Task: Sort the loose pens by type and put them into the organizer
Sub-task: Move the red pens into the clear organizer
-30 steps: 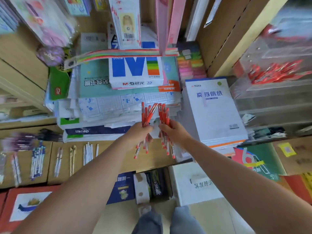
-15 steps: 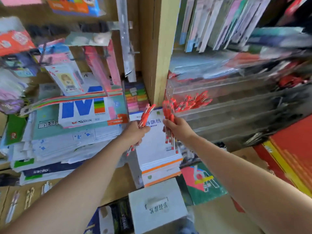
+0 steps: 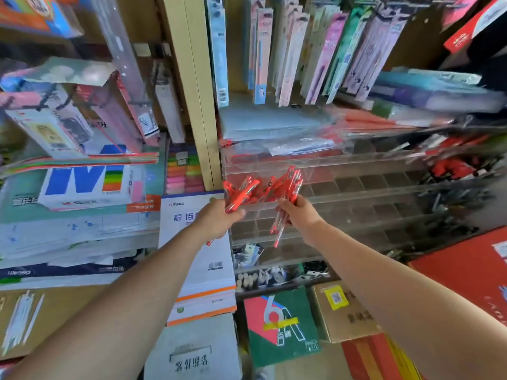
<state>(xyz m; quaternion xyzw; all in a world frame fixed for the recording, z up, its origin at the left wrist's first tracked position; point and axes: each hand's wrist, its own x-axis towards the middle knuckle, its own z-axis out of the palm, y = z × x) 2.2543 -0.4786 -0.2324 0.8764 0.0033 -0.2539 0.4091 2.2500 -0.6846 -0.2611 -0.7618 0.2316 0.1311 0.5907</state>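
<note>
View: I am watching the camera swinging right, off the paper stack (image 3: 82, 229) and onto the clear organizer (image 3: 356, 187), which is now filling the middle of the frame.
Left hand (image 3: 216, 220): it is gripping the left bunch (image 3: 238, 192) of red pens, caps up, and bringing it to the organizer's left end, just right of the post (image 3: 197, 105).
Right hand (image 3: 297, 215): it is clutching the right bunch (image 3: 290, 182), also red, with tips hanging below the fist and caps reaching over a tier front.
Pens: both bunches are arriving at the same tier, having been over the paper a second ago. More red ones seem to be lying in the slot between the hands, though I cannot separate them from the held ones.
Meaning: I am judging that carrying is ending and placing is starting; nothing is being let go yet.
Risk: loose pens may be slipping out below either fist.
</note>
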